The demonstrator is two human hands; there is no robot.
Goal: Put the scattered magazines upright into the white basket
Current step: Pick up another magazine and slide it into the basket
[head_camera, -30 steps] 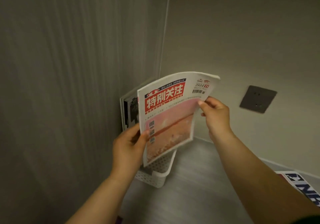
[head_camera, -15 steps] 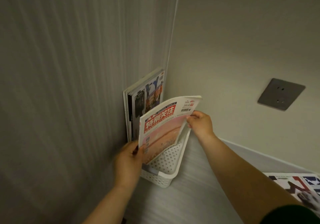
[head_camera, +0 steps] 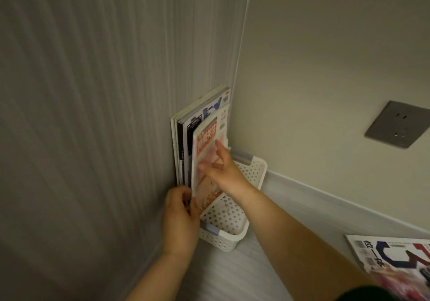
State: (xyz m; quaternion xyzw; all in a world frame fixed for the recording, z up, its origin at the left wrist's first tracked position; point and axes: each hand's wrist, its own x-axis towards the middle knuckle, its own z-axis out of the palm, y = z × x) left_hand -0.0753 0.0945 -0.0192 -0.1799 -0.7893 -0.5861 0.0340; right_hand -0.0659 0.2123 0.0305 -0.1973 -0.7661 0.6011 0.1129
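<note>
With left hand (head_camera: pixel 180 217) pinching the red magazine (head_camera: pixel 206 158) and right hand (head_camera: pixel 221 168) flat open, press it square before releasing into white basket (head_camera: pixel 232 217).

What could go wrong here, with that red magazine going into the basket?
The red magazine is thin and stands tilted against the taller magazines; once the right hand lets go, it may flop or slide down. The white basket has open space on its right side, so the stack could lean over. The left hand pinches the lower corner and may crease it. One magazine is not yet picked up from the floor.
</note>
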